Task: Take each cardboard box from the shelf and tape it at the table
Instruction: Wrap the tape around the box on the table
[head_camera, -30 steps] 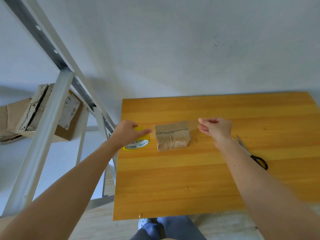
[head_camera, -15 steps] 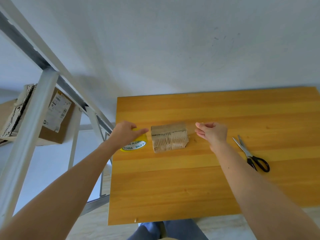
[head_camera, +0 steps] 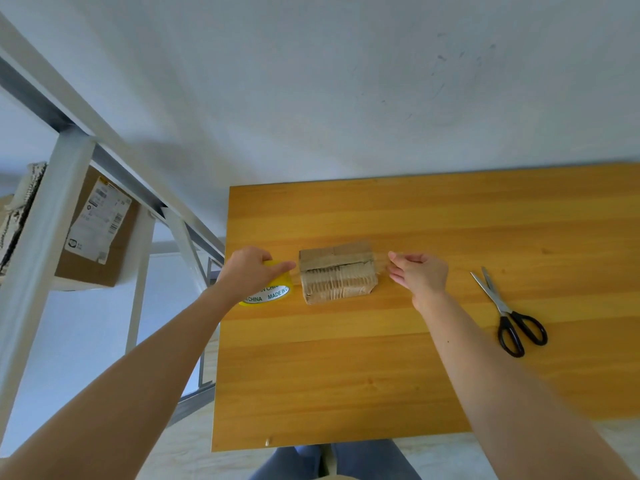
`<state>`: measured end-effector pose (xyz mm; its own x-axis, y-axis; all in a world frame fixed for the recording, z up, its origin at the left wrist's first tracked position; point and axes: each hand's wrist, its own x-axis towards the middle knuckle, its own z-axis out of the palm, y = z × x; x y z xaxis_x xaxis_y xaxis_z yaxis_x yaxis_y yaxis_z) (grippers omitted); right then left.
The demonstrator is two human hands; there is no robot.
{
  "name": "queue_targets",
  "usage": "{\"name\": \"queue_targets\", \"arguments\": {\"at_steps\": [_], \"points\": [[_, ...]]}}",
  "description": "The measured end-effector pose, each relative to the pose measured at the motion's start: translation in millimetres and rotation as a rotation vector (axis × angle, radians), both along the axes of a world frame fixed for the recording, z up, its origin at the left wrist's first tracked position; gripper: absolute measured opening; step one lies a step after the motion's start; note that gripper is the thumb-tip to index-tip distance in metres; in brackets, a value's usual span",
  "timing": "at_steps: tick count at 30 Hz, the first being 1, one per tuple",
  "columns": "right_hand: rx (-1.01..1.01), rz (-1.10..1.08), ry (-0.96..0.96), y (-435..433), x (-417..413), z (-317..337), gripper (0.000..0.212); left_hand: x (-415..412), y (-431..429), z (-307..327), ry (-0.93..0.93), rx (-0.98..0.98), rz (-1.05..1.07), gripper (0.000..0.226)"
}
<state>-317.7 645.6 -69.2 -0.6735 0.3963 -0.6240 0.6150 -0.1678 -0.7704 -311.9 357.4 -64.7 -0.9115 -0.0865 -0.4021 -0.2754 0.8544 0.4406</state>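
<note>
Hardly anything had shifted since the earlier frames: both hands stayed beside the cardboard box (head_camera: 337,273) on the table (head_camera: 346,375). Just left of the box, the left hand (head_camera: 247,271) gripped the tape roll (head_camera: 273,292). Just right, the right hand (head_camera: 420,277) seemed to pinch the clear strip (head_camera: 381,259) stretched across the box. Pressing and cutting remained, with the scissors (head_camera: 509,313) further right. A second box (head_camera: 100,230) waited on the shelf (head_camera: 38,244), far left.

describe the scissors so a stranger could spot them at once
Start at the orange wooden table. On its right part, to the right of the right hand, lie the scissors. Nothing else on the table is metal: they have silver blades and black loop handles.
</note>
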Motion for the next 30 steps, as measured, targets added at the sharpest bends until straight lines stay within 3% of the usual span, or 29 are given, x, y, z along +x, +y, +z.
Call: {"name": "queue_targets", "arguments": {"at_steps": [8,15,19,22,24,27,28,30], "points": [[0.025,0.010,-0.082,-18.3,0.9,-31.2,0.012,-4.1,0.1,-16.1,-0.065,0.000,0.039,0.069],[0.013,0.048,-0.105,-32.4,0.1,-35.4,0.008,-5.5,1.6,-17.0,-0.077,0.014,0.033,0.061],[0.026,0.039,-0.145,-29.7,6.1,-39.8,0.042,-4.7,2.5,-18.7,-0.084,0.024,0.025,0.061],[0.308,0.120,-0.023,-30.4,11.0,-31.5,0.024,-3.0,3.2,-20.6,-0.078,0.035,0.034,0.061],[0.414,0.158,0.111,-31.5,15.6,-20.6,0.033,-2.4,6.5,-20.1,-0.074,0.029,0.031,0.062],[0.313,0.303,0.222,-37.0,22.8,-9.9,0.041,-1.9,15.6,-18.1,-0.076,0.034,0.006,0.061],[0.307,0.390,0.219,-37.7,24.9,-11.5,0.037,-1.4,18.3,-17.9,-0.078,0.045,0.001,0.060],[0.357,0.505,0.192,-36.7,25.8,-11.7,0.050,0.4,21.9,-18.2,-0.082,0.067,0.000,0.060]]}}
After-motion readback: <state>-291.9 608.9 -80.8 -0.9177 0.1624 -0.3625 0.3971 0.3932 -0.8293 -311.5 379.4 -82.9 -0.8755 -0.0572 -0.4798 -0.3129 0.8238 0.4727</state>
